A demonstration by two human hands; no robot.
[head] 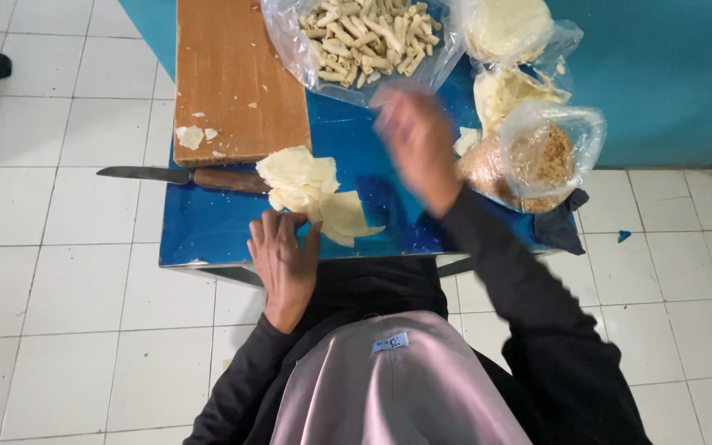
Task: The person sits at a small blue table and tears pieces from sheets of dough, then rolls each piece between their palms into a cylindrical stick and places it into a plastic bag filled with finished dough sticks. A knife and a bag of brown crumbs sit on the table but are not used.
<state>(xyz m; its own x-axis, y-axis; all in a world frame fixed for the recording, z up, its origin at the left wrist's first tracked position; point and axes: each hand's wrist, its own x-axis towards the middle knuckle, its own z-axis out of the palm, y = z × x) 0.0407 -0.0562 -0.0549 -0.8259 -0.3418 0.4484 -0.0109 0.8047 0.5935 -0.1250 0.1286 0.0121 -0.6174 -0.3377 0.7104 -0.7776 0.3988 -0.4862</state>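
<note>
Left fingers: my left hand lies palm down at the near edge of the worktop, fingers spread and flat, their tips on the pale wrapper sheets; they press rather than pinch.
Right fingers: my right hand is raised over the blue top and blurred; I cannot tell how far it is open or whether it has hold of anything.
Wrapper sheets: a loose, thin stack in the middle of the worktop, just beside the knife, which lies flat with its blade pointing to my left.
Cutting board: wooden, at the far left, with a few pale scraps on it.
Clear bag, far middle: open, full of small rolled sticks.
Clear bag, right: holds brownish crumbs.
Bags, far right: more pale sheets inside.
Arms: both in dark sleeves; the left bent close to my body, the right stretched forward.
</note>
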